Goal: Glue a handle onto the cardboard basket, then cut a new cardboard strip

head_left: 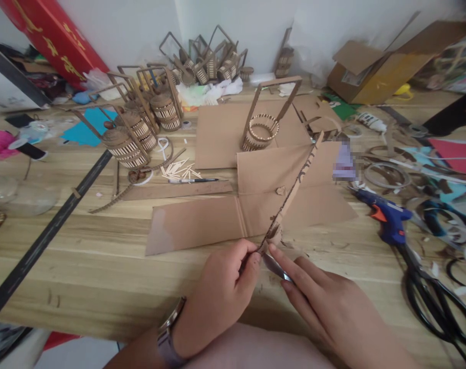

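My left hand [233, 282], with a watch on its wrist, pinches the near end of a long narrow cardboard strip [294, 192]. The strip slants up and away to the right, its corrugated edge showing. My right hand [325, 300] is closed on a shiny metal blade [278, 268], its handle hidden in the palm, and the index finger presses at the strip's near end. A curled piece of cardboard [274, 236] sits there by the fingertips. Beyond my hands lies a creased flat cardboard sheet [198, 220].
A small handled basket [260, 136] stands on cardboard behind, with several lidded baskets [125, 141] to the left. Small wooden sticks [177, 169] and a pen [192, 180] lie mid-table. At right are a blue glue gun [390, 218], black-handled scissors [428, 287] and an open box [371, 66].
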A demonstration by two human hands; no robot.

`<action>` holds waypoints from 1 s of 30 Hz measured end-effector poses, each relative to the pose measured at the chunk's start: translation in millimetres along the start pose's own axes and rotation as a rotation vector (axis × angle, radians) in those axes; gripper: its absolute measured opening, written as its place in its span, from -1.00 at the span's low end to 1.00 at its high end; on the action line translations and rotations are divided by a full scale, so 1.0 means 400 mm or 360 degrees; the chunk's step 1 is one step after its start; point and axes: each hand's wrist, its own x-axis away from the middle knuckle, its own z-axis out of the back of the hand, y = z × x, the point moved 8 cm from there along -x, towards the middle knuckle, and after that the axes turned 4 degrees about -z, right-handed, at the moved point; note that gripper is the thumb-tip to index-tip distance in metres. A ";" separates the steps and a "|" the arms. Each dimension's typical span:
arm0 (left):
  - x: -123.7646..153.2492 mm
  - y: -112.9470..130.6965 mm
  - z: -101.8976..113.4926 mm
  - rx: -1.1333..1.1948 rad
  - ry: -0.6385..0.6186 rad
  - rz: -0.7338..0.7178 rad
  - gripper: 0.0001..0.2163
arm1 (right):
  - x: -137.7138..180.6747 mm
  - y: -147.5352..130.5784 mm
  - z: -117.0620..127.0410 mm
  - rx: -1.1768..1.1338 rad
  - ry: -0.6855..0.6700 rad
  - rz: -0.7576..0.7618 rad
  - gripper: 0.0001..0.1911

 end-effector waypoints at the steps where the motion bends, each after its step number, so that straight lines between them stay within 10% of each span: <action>1: 0.000 0.003 0.000 0.0002 -0.0002 -0.0011 -0.80 | 0.000 0.000 -0.001 0.0013 -0.0004 0.0009 -0.48; 30: 0.009 0.028 -0.005 0.0210 -0.0003 -0.0141 -0.76 | 0.013 0.031 -0.013 -0.1264 -0.0068 -0.0544 -0.55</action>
